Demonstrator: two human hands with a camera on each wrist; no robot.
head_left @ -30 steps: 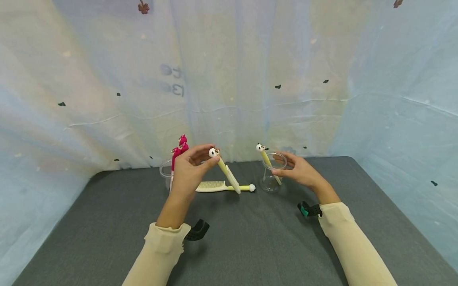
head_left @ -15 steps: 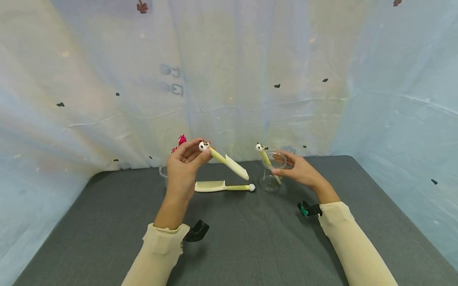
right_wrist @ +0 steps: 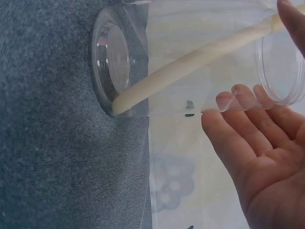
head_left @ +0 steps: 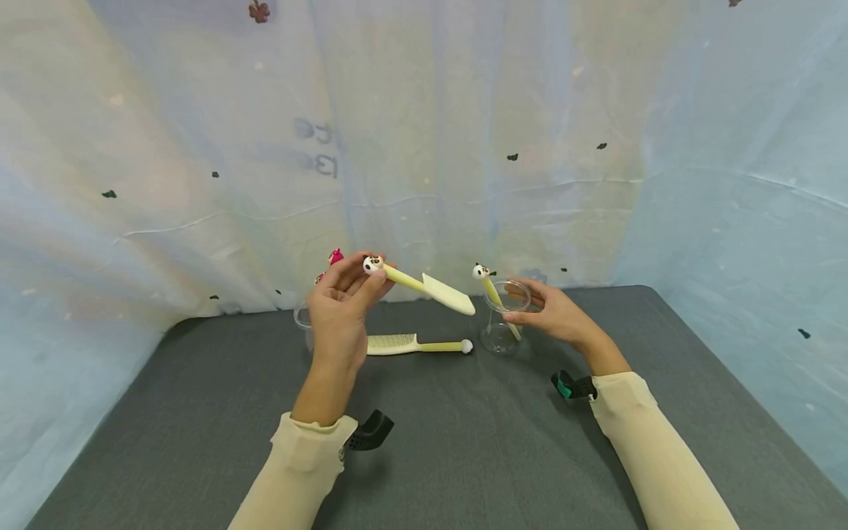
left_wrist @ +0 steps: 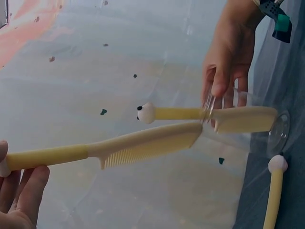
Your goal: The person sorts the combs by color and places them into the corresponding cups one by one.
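Your left hand (head_left: 341, 313) pinches a cream comb (head_left: 424, 287) by its handle, just below the small panda-faced knob at the end, and holds it in the air above the grey table (head_left: 464, 442). The comb's long axis runs nearly level, sloping slightly down from the knob at your fingertips to the toothed blade, which points to your right toward the clear cup (head_left: 503, 324). The left wrist view shows the teeth on the lower edge and the blade tip close to the cup's rim, though whether they touch cannot be told. Your right hand (head_left: 553, 313) steadies that cup, fingers nearly straight and only lightly bent against its side and rim, with no closed grip visible; the right wrist view shows the fingertips resting on the clear wall. Inside the cup a second panda comb (head_left: 493, 298) leans, knob up and tilted toward your left, blade on the cup floor. So the held comb lies left of the cup, and your left hand is the one carrying it. A third comb (head_left: 414, 344) lies flat on the table between your hands, knob toward the cup. Behind your left hand, a second clear cup (head_left: 303, 316) holds pink-topped items (head_left: 336, 257).
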